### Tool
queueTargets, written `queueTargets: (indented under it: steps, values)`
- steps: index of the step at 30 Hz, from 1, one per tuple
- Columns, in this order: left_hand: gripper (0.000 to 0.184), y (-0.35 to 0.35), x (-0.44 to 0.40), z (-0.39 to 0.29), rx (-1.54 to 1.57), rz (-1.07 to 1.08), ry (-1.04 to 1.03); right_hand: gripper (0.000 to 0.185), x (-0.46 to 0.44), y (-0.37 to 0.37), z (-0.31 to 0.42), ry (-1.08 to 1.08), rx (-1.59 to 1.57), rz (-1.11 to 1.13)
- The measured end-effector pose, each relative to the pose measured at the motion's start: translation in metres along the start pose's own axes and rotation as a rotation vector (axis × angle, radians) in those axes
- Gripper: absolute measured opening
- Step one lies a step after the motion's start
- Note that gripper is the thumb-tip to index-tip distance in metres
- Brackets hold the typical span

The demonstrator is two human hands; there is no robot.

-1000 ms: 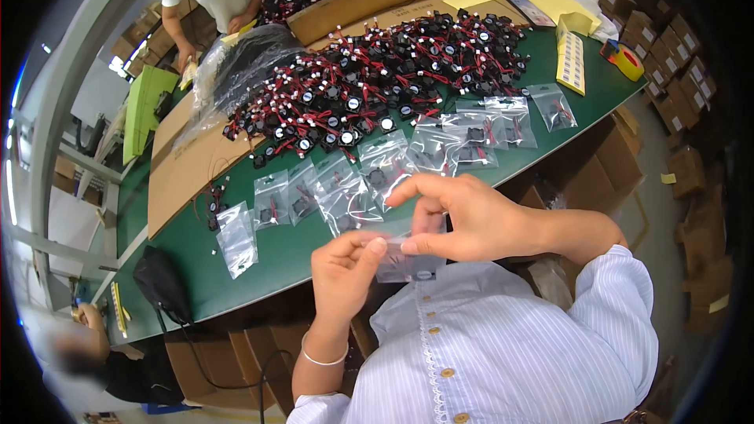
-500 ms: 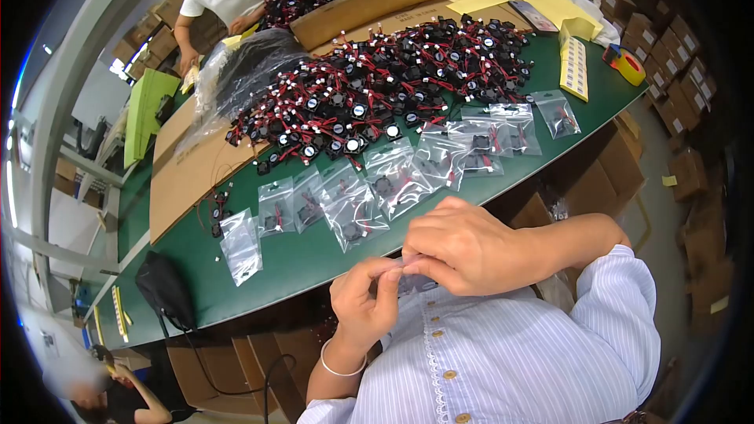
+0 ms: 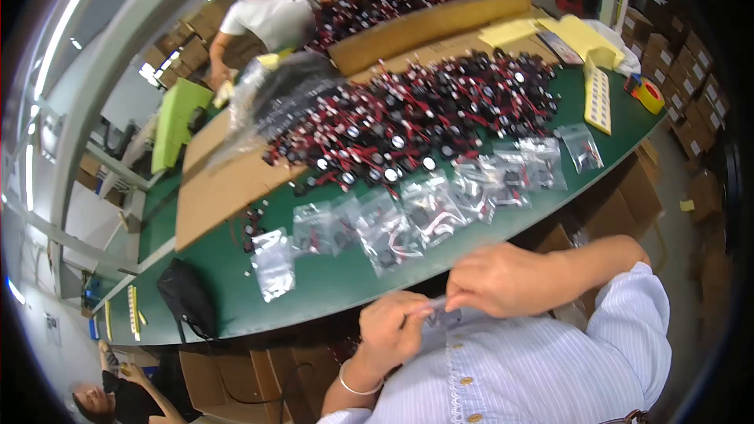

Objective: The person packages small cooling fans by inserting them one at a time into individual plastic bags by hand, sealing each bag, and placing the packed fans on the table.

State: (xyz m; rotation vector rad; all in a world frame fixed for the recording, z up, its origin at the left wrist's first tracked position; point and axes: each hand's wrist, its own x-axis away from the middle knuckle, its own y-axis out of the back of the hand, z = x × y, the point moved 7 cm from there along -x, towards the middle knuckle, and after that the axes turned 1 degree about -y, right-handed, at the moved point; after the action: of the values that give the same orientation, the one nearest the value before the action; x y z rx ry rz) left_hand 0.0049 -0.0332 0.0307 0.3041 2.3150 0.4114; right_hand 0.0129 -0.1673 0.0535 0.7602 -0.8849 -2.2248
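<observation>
Near my chest, past the table's front edge, my left hand point(image 3: 395, 328) pinches one side of a small clear plastic bag point(image 3: 441, 316). The fingers of my right hand point(image 3: 495, 279) are closed on the bag's top edge, close beside the left fingertips. What the bag holds is hard to make out. Filled clear bags point(image 3: 389, 232) with small black parts and red wires lie in a row on the green table point(image 3: 377, 283). Behind them is a large pile of black fans with red wires point(image 3: 424, 114). A flatter stack of clear bags point(image 3: 274, 264) lies at the left.
A black pouch point(image 3: 187, 298) sits at the table's left front. Yellow label sheets point(image 3: 598, 100) and a tape dispenser point(image 3: 646, 94) are at the right. A person in white point(image 3: 275, 12) stands across the table; another person point(image 3: 118, 400) is at lower left. Cardboard boxes point(image 3: 228, 381) stand below.
The view has shifted, so the table appears lower and further right. My right fingers, spread apart earlier, have closed at the bag's top edge. The person at lower left shows more.
</observation>
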Motion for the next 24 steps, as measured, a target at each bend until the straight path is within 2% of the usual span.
queueTargets:
  steps: [1,2,5,8,10,12,14,16,18,20,22,23,24]
  values:
    - [0.008,0.001,0.003,0.003,0.006,-0.001,0.027,0.023,0.001,-0.003,0.006,0.063,0.105,-0.027]
    - [0.008,0.003,0.004,0.009,0.009,-0.006,0.042,0.022,-0.001,-0.004,0.006,0.121,0.074,-0.052]
    - [0.005,0.004,-0.001,0.033,0.265,0.070,0.131,0.022,-0.014,-0.012,-0.001,0.134,0.087,-0.057]
    - [0.004,0.009,-0.003,0.037,0.384,0.078,0.191,0.023,-0.029,-0.014,0.001,0.175,0.045,-0.047]
    - [0.003,0.015,-0.005,0.036,0.349,0.033,0.172,0.022,-0.038,-0.020,-0.001,0.205,0.034,0.008]
    - [0.002,0.022,0.002,0.047,0.363,-0.074,0.272,0.021,-0.042,-0.022,-0.006,0.206,0.013,0.020]
    - [0.003,0.025,0.004,0.042,0.150,-0.038,0.205,0.020,-0.046,-0.021,-0.007,0.210,-0.008,0.032]
    - [0.004,0.029,0.005,0.044,0.141,-0.067,0.212,0.018,-0.046,-0.024,-0.007,0.147,0.008,0.129]
    - [0.005,0.034,0.005,0.042,0.075,-0.081,0.083,0.016,-0.047,-0.026,-0.008,0.135,0.008,0.140]
    - [0.006,0.037,0.008,0.049,0.108,-0.050,0.112,0.015,-0.049,-0.026,-0.007,0.123,0.011,0.149]
    - [0.008,0.042,0.012,0.060,0.143,-0.021,0.142,0.022,-0.052,-0.025,-0.003,0.088,-0.146,0.176]
    - [0.010,0.042,0.015,0.073,0.390,0.005,0.191,0.022,-0.055,-0.027,-0.002,0.085,-0.150,0.180]
    - [0.013,0.042,0.018,0.083,0.634,0.030,0.237,0.027,-0.058,-0.024,0.012,0.278,-0.218,0.151]
